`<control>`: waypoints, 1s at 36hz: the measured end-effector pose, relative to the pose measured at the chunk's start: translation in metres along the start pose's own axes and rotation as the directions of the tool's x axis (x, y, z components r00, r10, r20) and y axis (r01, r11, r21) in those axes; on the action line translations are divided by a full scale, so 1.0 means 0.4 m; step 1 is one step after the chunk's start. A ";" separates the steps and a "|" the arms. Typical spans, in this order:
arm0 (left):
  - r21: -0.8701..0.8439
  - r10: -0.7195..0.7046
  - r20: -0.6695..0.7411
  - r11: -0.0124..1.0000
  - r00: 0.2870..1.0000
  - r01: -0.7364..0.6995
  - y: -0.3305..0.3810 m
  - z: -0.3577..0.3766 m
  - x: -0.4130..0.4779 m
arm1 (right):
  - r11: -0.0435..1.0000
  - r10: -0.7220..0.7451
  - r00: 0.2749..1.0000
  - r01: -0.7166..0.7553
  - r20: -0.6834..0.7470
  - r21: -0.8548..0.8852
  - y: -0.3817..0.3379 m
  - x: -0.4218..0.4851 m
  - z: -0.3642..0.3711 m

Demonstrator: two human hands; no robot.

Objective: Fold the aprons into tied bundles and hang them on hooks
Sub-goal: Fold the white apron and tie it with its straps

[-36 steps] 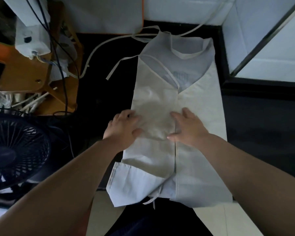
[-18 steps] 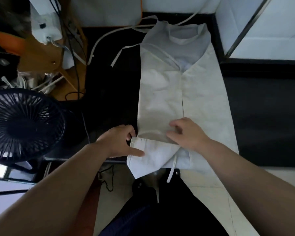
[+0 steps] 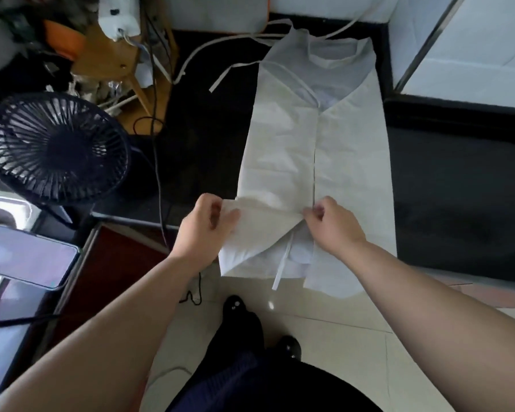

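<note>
Pinching the pale apron (image 3: 315, 150) at its near end, you have both hands closed on cloth. Your left hand (image 3: 204, 230) grips the outer left edge of a fold between thumb and curled fingers, and your right hand (image 3: 332, 226) nips the fabric with curled fingertips just where the two folded-in sides meet along the centre line. The apron lies lengthwise on the dark worktop (image 3: 458, 188), neck end away from you, its sides turned inward so that it forms a long narrow strip. Its nearest part hangs past the worktop's edge over the pale tiled floor (image 3: 324, 337). One thin tie (image 3: 282, 264) dangles below the fold between your hands, and longer ties (image 3: 223, 77) trail from the far left corner across the dark surface. To your left stands a black fan (image 3: 54, 147), with a phone (image 3: 27, 255) lying screen up nearer to you. Beyond the fan, a wooden stand (image 3: 110, 58) carries a white power adapter (image 3: 118, 14) with cables running down. Your dark shoes (image 3: 235, 306) show on the tiles below the apron.
</note>
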State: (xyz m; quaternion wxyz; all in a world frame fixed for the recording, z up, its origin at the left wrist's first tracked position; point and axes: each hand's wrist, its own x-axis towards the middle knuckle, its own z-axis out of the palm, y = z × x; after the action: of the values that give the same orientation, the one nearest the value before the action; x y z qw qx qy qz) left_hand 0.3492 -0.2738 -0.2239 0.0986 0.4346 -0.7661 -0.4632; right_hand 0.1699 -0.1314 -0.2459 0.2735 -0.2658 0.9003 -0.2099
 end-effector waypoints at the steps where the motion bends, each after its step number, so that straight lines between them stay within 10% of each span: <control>1: -0.069 -0.033 0.004 0.997 0.999 0.033 -0.012 0.013 -0.026 | 1.000 -0.014 0.998 0.016 0.057 -0.026 0.014 -0.007 0.003; 7: 0.148 -0.221 0.141 0.969 0.965 0.200 -0.137 0.059 -0.090 | 0.991 -0.072 0.978 0.092 0.195 -0.092 0.027 -0.021 0.009; 12: 0.386 -0.048 0.075 0.922 0.996 0.015 -0.148 0.082 -0.100 | 0.947 -0.225 0.958 0.258 0.177 -0.191 0.022 -0.057 0.014; 16: 0.282 0.132 -0.033 0.952 0.991 -0.117 -0.112 0.093 -0.125 | 0.846 -0.409 0.903 0.429 0.132 -0.316 0.005 -0.075 0.034; 21: 0.039 0.069 -0.101 0.997 0.992 -0.066 -0.070 0.073 -0.163 | 0.911 -0.411 0.912 0.410 0.000 0.052 -0.038 -0.082 0.031; 27: 0.237 0.016 0.061 0.971 0.998 -0.030 -0.098 0.057 -0.165 | 0.877 -0.465 0.885 0.464 -0.019 0.124 -0.056 -0.088 0.004; 36: 0.079 0.008 -0.010 0.997 1.000 -0.008 -0.064 0.072 -0.196 | 0.899 -0.426 0.904 0.428 -0.042 0.094 -0.052 -0.102 -0.009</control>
State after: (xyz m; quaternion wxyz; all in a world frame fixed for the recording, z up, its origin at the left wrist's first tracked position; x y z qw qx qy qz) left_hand 0.3954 -0.2017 -0.2404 0.0872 0.4375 -0.7850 -0.4297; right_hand 0.2041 -0.1222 -0.2168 0.2249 -0.4403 0.8112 -0.3124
